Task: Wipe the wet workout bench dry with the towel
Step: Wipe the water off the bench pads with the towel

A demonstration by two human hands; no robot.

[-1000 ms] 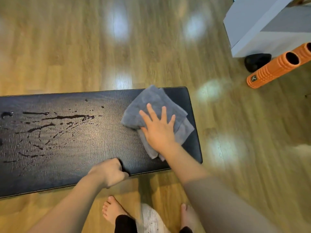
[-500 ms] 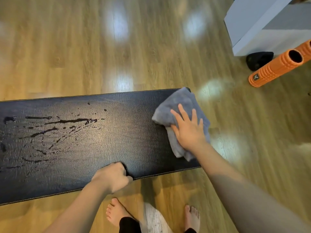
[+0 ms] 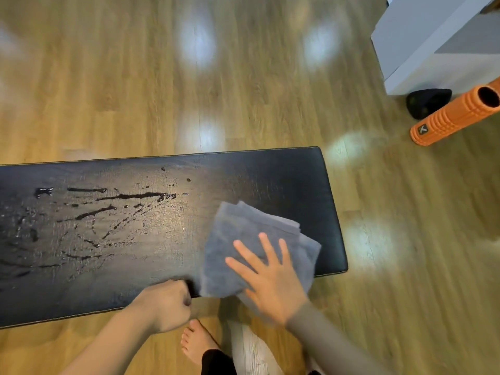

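A glossy wood-plank floor (image 3: 243,90) fills the frame, with pale patches of reflected light on it. Across the middle and left lies the black padded workout bench (image 3: 284,180), its tabletop running from the left edge to a rounded end right of centre. Streaks and droplets of water (image 3: 130,197) cover its left and middle part; the stretch nearest the right end looks dry. In the upper right corner stands a white box-like piece of furniture (image 3: 422,36). Just below it an orange ridged foam roller (image 3: 454,115) lies on the floor, with a small black object (image 3: 427,102) tucked beside it against the white piece.

A folded grey towel (image 3: 243,239) sits on the lower right part of the bench, overhanging the near edge. The right hand (image 3: 270,282), fingers straight and spread, presses flat on the towel's lower half; its sleeve is taupe. The left hand (image 3: 165,304) is curled into a fist round the bench's near edge, just left of the towel. A bare foot (image 3: 197,342) shows on the floor at bottom centre.
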